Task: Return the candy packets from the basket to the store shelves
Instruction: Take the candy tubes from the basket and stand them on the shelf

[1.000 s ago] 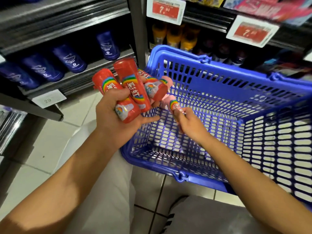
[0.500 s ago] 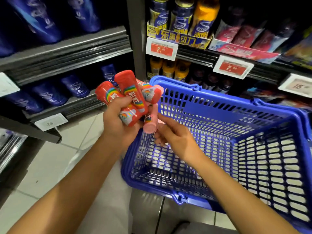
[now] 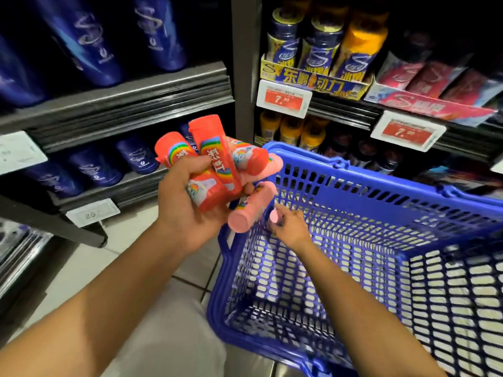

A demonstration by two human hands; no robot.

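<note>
The store shelves [image 3: 130, 96] fill the upper half of the view, stocked with dark blue bottles [image 3: 89, 42] on the left bay and canned drinks [image 3: 321, 47] above red price tags [image 3: 283, 97] on the right bay. Below them, the blue plastic basket [image 3: 381, 186] sits low on the right, and no packets show on the visible part of its mesh floor. The left hand [image 3: 185, 210] is curled around a bundle of red candy tubes [image 3: 215, 164], their long axes fanning upward and away toward the shelves. A pink candy tube [image 3: 251, 209] lies at the bottom of the bundle, its flat end cap facing the camera, long axis pointing back toward the basket rim. The right hand [image 3: 288, 227], over the basket's near-left corner, lies just right of that tube; its fingers are loosely curled, and a grip cannot be confirmed. The left hand is nearer the shelves, so it is likely the delivering hand.
</note>
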